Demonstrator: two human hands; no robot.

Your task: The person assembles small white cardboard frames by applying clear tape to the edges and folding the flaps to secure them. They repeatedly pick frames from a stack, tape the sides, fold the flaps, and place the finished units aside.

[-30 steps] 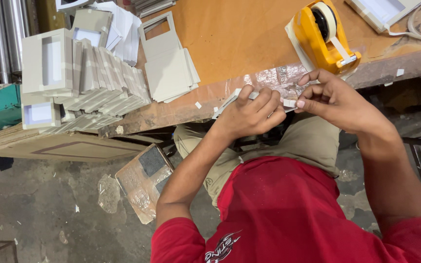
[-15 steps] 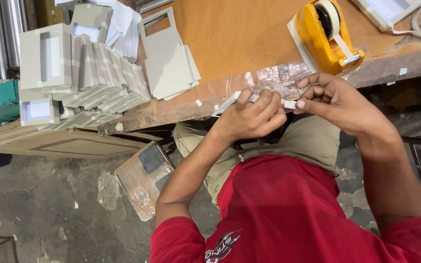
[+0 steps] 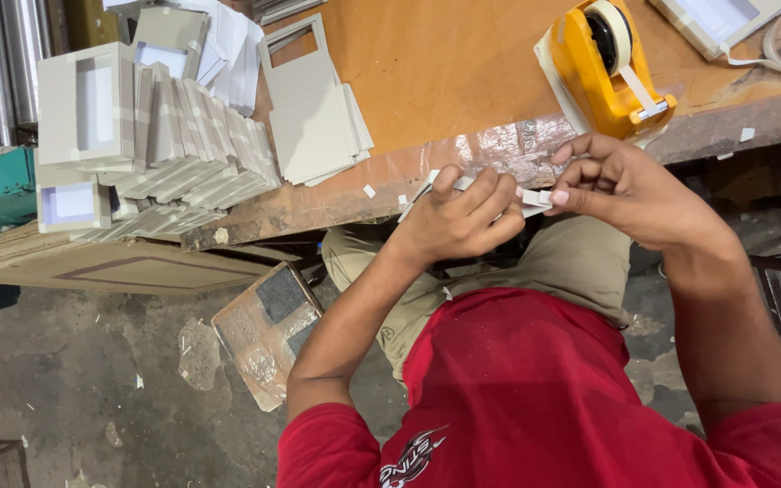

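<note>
My left hand (image 3: 458, 217) is closed around a small flat white card piece (image 3: 425, 187) at the front edge of the wooden table (image 3: 445, 63). My right hand (image 3: 625, 185) pinches the other end of that piece (image 3: 535, 196) between thumb and fingertips. Both hands meet just below the table edge, over my lap. Most of the piece is hidden by my left fingers. A yellow tape dispenser (image 3: 607, 68) stands on the table just above my right hand.
Stacks of grey card frames (image 3: 183, 136) lean in rows at the table's left. A pile of flat grey cards (image 3: 314, 108) lies beside them. A plastic-wrapped board (image 3: 264, 330) lies on the floor, and a long cardboard sheet (image 3: 119, 267) rests under the table.
Both hands stay together on the card piece at the table edge. My right fingers have shifted slightly along its end.
</note>
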